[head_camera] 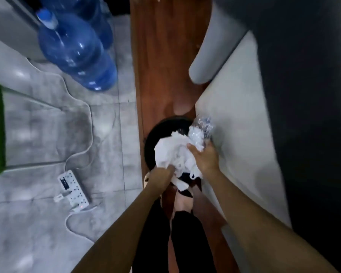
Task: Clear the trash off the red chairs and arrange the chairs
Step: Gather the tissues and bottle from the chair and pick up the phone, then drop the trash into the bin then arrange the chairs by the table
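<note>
Both hands full over the black bin (151,138)! The left hand (161,174) digs its fingers into a wad of white paper (171,150); the right hand (205,156) grips a crushed bottle (202,128) against that wad. No red chairs in view. The danger is that the bottle hangs past the bin's rim, so letting go from here could send it onto the floor, loose paper with it.

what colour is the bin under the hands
Black bin, best seen in the head view.
</note>
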